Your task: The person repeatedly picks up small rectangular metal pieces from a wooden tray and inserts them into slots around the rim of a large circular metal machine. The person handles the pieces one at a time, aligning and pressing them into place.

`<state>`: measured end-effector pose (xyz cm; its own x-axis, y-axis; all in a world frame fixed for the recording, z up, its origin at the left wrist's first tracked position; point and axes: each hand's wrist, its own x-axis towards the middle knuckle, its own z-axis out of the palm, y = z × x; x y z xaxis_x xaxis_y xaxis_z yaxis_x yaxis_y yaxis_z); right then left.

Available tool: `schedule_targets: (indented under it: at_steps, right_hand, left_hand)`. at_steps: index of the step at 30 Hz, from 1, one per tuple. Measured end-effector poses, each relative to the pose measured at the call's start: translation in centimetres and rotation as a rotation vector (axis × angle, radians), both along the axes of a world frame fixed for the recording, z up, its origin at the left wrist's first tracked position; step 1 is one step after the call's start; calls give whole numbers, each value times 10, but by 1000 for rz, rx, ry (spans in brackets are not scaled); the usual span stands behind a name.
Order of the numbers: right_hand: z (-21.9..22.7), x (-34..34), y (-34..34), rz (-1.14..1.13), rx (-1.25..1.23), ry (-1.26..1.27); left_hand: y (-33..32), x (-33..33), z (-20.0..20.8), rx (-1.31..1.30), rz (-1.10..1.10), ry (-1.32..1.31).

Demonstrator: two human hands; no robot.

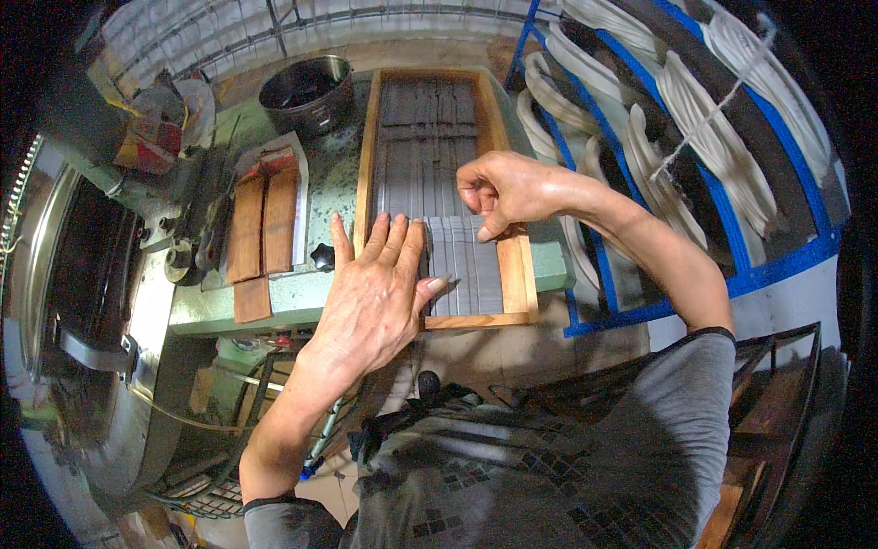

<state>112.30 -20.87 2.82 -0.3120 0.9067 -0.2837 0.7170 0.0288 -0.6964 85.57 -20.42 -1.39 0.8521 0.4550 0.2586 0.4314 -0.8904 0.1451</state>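
Observation:
A long wooden tray [522, 288] lies on the green machine table in front of me, filled with thin grey strips [464, 274] packed side by side in rows. My left hand [368, 297] rests flat over the left part of the near row, fingers stretched and spread, its thumb on the strips. At the right of that row, my right hand [512, 188] is curled, with thumb and forefinger pinched close to the strips' far ends. Whether a strip is between those fingertips I cannot make out. More grey strips [426, 105] fill the tray's far part.
Two brown wooden pieces [247, 224] lie left of the tray on the green table [210, 309], near a black star-shaped knob [323, 257]. A dark metal pot [308, 91] stands behind. At right, a blue rack [741, 270] bears hanks of white yarn [718, 151].

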Motion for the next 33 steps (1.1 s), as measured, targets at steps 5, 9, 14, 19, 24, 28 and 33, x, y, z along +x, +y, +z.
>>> schedule_targets:
  at_steps: [5, 9, 14, 19, 24, 28, 33]
  right_hand:
    - [8, 2, 4, -44, -132, 48]
    - [12, 5, 8, -123, -306, 231]
    - [12, 7, 13, -108, -430, 275]
    - [43, 5, -8, -149, -274, 248]
    - [53, -57, -81, -363, 103, 420]
    - [-8, -164, -104, -167, 685, 333]
    - [-54, -274, -113, -165, 710, 341]
  left_hand:
    - [-2, -1, -1, -19, 4, -46]
    - [-3, -1, -1, -38, 16, -74]
    - [-2, -2, -4, -104, 33, -139]
    - [-2, -22, 0, -43, 61, -735]
    - [-59, -51, 3, -1086, 143, -1432]
    - [-89, -61, -12, -1453, 59, -1740]
    - [-104, -148, -33, -1416, 356, -1772]
